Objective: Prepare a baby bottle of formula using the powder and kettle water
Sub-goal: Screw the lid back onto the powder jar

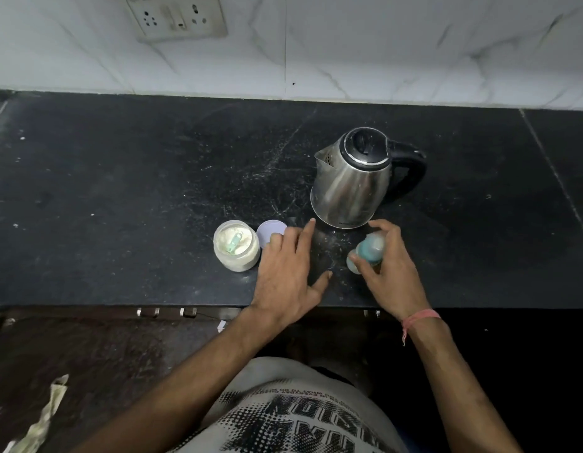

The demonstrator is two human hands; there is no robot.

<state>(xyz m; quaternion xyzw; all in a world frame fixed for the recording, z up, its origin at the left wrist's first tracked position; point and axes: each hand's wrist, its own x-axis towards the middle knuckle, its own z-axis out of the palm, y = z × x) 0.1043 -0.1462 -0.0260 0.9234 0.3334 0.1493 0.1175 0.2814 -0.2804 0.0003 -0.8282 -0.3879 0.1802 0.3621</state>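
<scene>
Here the powder jar (237,245) stands open, scoop inside, lid (270,232) beside it. The right hand (386,266) clasps the blurred baby bottle (368,251) near the kettle (352,178); the left hand (285,273) rests spread, empty. Contents unclear; mixing apparently remains.

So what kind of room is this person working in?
Most likely a home kitchen: a dark stone counter against a marble-look tiled wall, a wall socket above it, and a steel electric kettle standing on the counter.
</scene>
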